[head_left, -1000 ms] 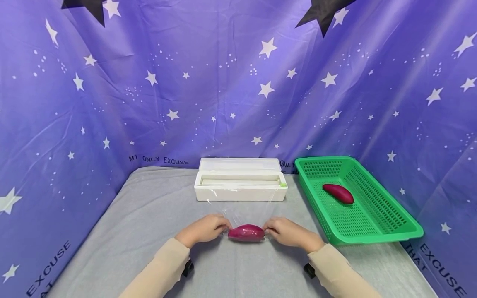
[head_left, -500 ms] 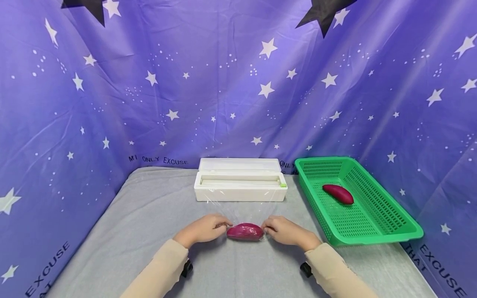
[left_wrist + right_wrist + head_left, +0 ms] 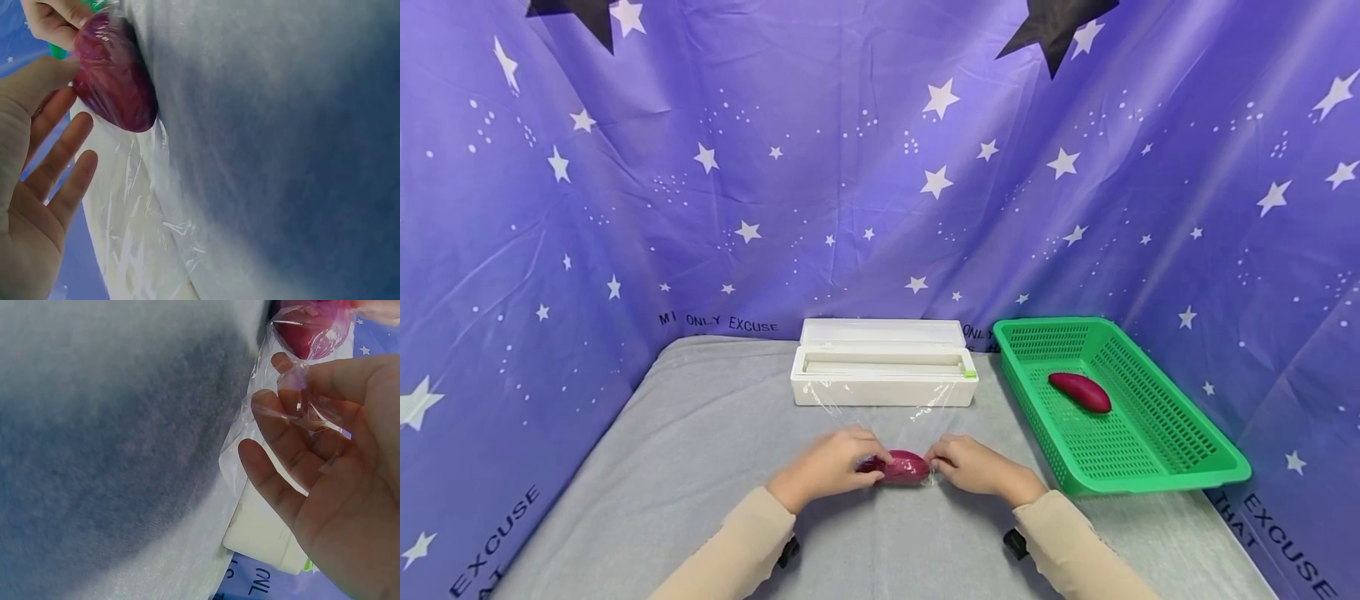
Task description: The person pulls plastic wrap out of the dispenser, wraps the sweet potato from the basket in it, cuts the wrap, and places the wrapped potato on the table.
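Observation:
A magenta-purple sweet potato lies on the grey cloth, covered in clear, shiny plastic wrap. My left hand reaches over its left end, thumb and index finger pinching it. In the left wrist view the thumb meets the sweet potato while the other fingers spread apart. At the opposite end my right hand pinches the gathered wrap between thumb and fingers. Crumpled film crosses the right hand's fingers in the right wrist view. The wrap stretches back to a white wrap dispenser box.
The dispenser's lid stands raised at the back. A green plastic basket sits to the right, holding a second sweet potato. Grey cloth covers the table, and a purple star-print curtain surrounds it.
My left hand has moved right, from the sweet potato's left tip to over its left part. The sweet potato has turned slightly under the wrap. The right hand stays nearly in place.

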Motion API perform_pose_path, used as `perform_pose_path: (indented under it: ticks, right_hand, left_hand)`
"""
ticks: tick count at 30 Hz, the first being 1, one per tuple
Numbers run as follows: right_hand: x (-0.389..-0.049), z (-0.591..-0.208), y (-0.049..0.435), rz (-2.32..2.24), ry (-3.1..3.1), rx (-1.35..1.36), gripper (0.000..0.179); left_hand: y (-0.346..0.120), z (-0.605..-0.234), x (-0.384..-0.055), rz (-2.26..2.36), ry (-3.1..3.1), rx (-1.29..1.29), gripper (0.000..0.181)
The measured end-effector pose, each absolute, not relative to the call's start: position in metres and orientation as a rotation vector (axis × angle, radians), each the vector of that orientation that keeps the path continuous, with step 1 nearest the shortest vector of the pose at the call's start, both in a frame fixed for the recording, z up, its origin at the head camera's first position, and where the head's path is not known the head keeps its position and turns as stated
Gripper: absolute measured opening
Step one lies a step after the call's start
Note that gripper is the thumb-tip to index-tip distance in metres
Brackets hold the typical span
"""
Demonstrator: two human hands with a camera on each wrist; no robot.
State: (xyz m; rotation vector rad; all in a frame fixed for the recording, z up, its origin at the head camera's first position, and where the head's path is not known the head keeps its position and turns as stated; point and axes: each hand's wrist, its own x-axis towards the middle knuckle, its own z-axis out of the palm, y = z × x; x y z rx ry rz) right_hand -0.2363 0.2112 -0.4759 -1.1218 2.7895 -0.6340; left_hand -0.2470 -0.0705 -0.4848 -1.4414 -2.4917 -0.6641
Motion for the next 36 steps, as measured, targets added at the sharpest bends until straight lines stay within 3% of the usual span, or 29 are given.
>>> perform_pose_path:
  ticks: [11,20,30,36]
  right_hand:
    - [-0.239,-0.479,0.214,-0.670,2.783,-1.052,0.018]
    - [-0.239,-0.479,0.215,-0.702,2.839,-0.918,0.024]
    - [-0.232,-0.478,0.194,-0.750,2.981,-1.125,0.033]
    - [-0.232,-0.487,0.179,-0.735,3.035,-1.075,0.046]
  left_hand:
    - [-0.064,-0.490,-0.252,-0.698,-2.627,-1.331,0.046]
    - [-0.059,-0.497,-0.261,-0.723,-2.688,-1.280,0.053]
    - [-0.060,-0.493,-0.268,-0.781,-2.756,-1.256,0.055]
    - [-0.061,-0.496,-0.273,-0.854,-2.772,-1.246,0.057]
